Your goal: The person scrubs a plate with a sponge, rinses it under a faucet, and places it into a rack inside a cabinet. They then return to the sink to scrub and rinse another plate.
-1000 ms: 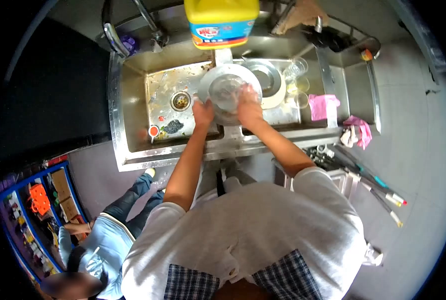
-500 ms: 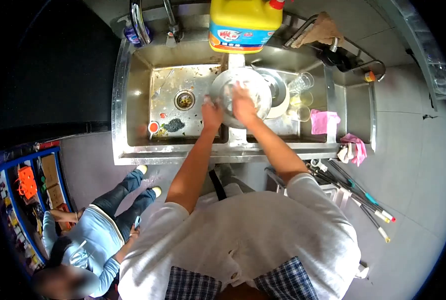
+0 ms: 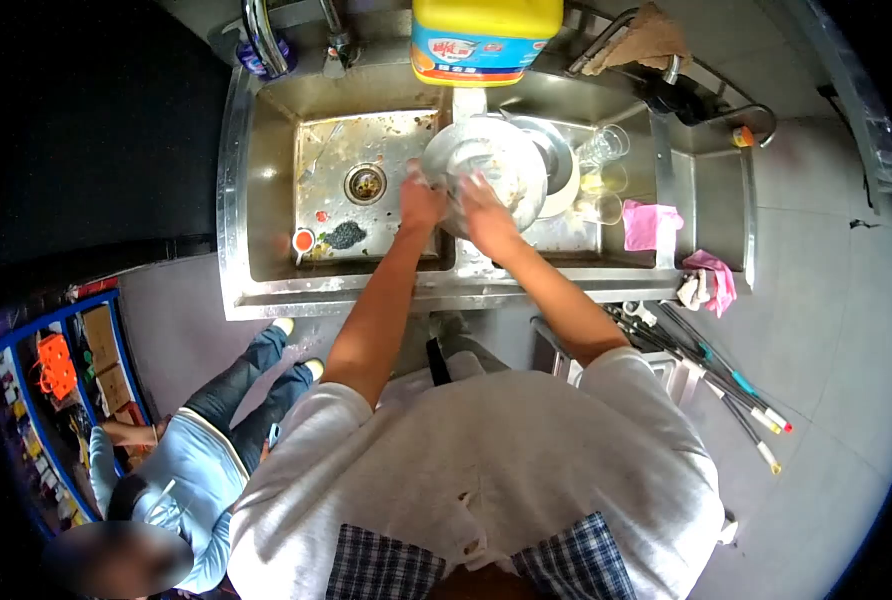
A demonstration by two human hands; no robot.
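Observation:
A pale round plate [image 3: 514,165] is held over the divider between the two sink basins. My left hand [image 3: 421,200] grips its left rim. On the plate's near part rests my right hand [image 3: 486,212], its fingers smeared by motion; whether anything is under them I cannot make out. Partly hidden behind the plate, a metal bowl [image 3: 554,150] and a white dish [image 3: 563,198] sit in the right basin. Several glasses [image 3: 606,148] lie to their right. In the left basin are a drain [image 3: 365,184], dark scraps [image 3: 345,235] and a small cup with red contents [image 3: 304,241].
A big yellow jug [image 3: 486,40] stands at the sink's back edge, near a faucet [image 3: 336,45]. Pink cloths [image 3: 650,227] hang at the right. Long-handled tools [image 3: 731,385] lie on the floor at right. Another person [image 3: 191,480] is at lower left, beside shelves [image 3: 61,370].
My right hand has slid toward the plate's near side. The plate stays in my left hand, with its far side slightly more raised. The whole view has shifted slightly.

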